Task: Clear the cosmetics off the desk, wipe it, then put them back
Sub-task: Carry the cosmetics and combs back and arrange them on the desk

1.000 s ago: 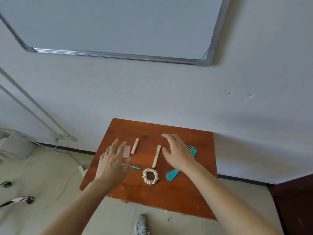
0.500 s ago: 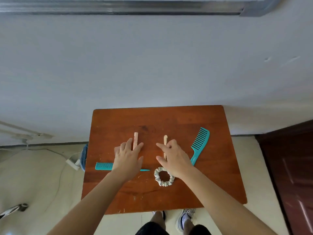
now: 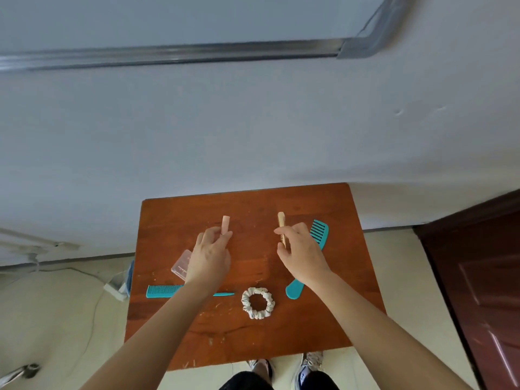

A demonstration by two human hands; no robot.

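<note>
Desk (image 3: 323,319): L hand (image 3: 209,258) pinches tube (image 3: 225,222) (R hand (image 3: 302,254) grips stick (image 3: 280,219)).

We're looking at a plain indoor room, office or study type. Whether it is a home or a workplace, we're not managing to tell. Cues we're going on:

- A whiteboard (image 3: 168,18) with a metal frame is hanging on a bare white wall (image 3: 253,130).
- A small wooden desk (image 3: 323,319) is standing against that wall.
- A pale tiled floor (image 3: 56,319) is showing a power strip (image 3: 114,289) and cable beside the desk.
- A dark wooden door (image 3: 484,277) is showing at the right.

Grooming bits at the desk are giving it a personal feel: wide-tooth comb (image 3: 319,235), tail comb (image 3: 164,291), scrunchie (image 3: 258,291), pink tube (image 3: 226,222), beige stick (image 3: 280,219), clear case (image 3: 181,264).
</note>
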